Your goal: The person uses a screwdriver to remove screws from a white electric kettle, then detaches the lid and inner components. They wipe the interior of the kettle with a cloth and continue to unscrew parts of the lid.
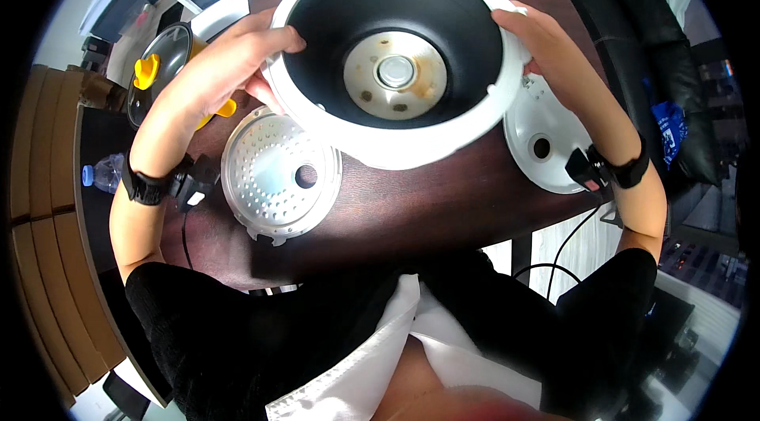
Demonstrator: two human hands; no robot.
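Note:
Both hands grip a white rice cooker body (pixel 412 150), tilted so its open top faces me. Inside are black walls and a round metal heating plate (pixel 356 72) with brown stains and a button-like centre. My left hand (pixel 257 53) holds the left rim, thumb over the edge. My right hand (pixel 530 29) grips the right rim, its fingers partly hidden behind the wall. Below the left hand lies a perforated metal disc (pixel 265 183) with an off-centre hole. Under the right forearm rests a whitish round cover (pixel 529 153) with a dark hole.
Everything stands on a dark brown table (pixel 396 207). At far left is a lidded pan (pixel 182 45) with yellow handles, and a plastic bottle (pixel 107 174) with a blue cap. Cardboard boxes (pixel 47 262) line the left side; a black sofa (pixel 673 64) is on the right. Cables hang from both wrists.

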